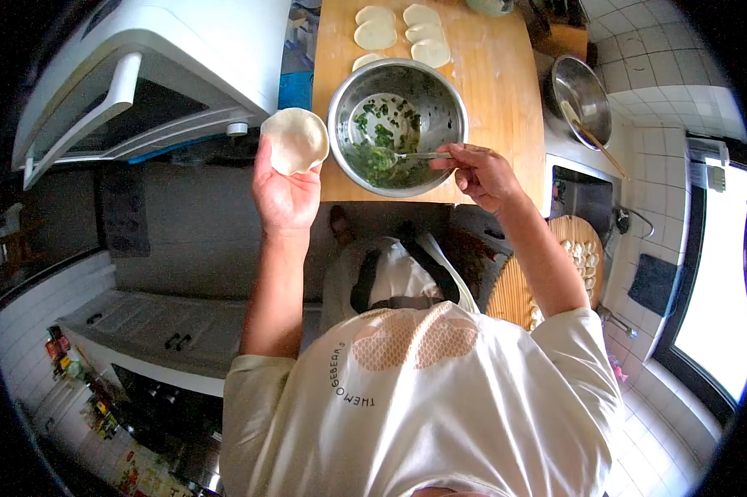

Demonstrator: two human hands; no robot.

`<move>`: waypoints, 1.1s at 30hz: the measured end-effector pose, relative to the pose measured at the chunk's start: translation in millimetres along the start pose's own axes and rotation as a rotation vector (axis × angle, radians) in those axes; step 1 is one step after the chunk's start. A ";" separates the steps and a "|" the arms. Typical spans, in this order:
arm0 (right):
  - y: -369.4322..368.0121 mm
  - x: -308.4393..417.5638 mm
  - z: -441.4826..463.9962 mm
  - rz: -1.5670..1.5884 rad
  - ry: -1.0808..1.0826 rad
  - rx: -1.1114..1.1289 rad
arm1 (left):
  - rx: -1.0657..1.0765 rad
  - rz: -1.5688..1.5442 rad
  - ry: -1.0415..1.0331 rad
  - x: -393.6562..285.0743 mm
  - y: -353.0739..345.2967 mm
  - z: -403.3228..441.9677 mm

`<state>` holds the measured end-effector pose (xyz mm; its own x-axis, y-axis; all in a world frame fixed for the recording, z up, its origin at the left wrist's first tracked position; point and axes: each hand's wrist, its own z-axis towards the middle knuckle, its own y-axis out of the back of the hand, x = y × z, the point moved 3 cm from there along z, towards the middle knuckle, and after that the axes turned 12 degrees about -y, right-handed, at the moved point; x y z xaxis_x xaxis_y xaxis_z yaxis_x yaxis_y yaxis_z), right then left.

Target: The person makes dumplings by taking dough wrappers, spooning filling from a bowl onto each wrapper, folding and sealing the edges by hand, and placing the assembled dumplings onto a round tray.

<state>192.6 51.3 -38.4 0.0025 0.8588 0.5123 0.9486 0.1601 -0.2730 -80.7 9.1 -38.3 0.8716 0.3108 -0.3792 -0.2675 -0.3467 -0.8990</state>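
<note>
On my left hand (pixel 286 195) rests a round, flat dough wrapper (pixel 295 141), held just left of a steel bowl (pixel 338 124). Chopped green filling (pixel 381 132) lies in the bottom of the bowl. My right hand (pixel 483 176) grips the handle of a metal spoon (pixel 423 156) over the bowl's right side, and the spoon's head is down in the green filling. Behind the bowl, several more dough wrappers (pixel 377 35) lie in small overlapping groups on the wooden board (pixel 498 91).
A second steel bowl (pixel 580 91) with wooden chopsticks (pixel 593 137) stands at the right, near a sink. Below it, a round slatted tray (pixel 514 290) carries several small dumplings (pixel 589 258). A white appliance (pixel 216 50) stands at the left of the board.
</note>
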 end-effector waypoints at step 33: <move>-48.3 4.2 -87.6 -0.892 1.296 -0.262 | -0.005 0.255 0.302 70.3 -50.1 -14.9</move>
<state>174.6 4.5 48.3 -0.4327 -0.4584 0.7763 0.8187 0.1607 0.5513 0.1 35.1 -16.6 0.8592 -0.0601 -0.5080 -0.4897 -0.3842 -0.7827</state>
